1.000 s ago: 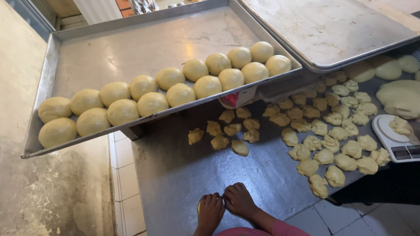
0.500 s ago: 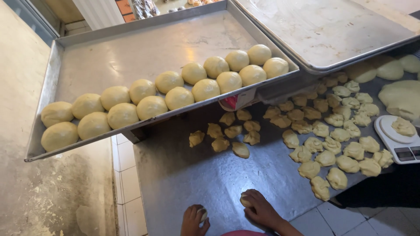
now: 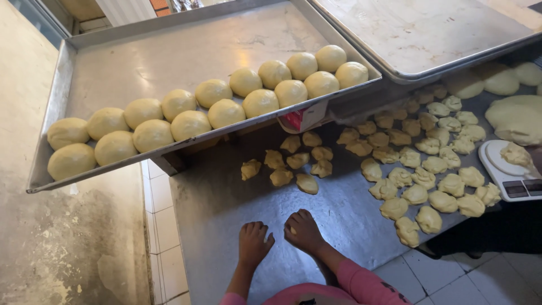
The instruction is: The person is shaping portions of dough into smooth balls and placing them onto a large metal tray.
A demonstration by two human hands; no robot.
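tray of round dough balls [image 3: 186, 53] | empty tray [image 3: 429, 28] | kitchen scale [image 3: 511, 172]

The right hand [image 3: 303, 230] cups over a dough piece [image 3: 293, 230], hiding nearly all of it. Whatever the left hand [image 3: 252, 243] covers cannot be told. The scale [image 3: 511, 172] and second tray [image 3: 429, 34] run off the frame's edge.
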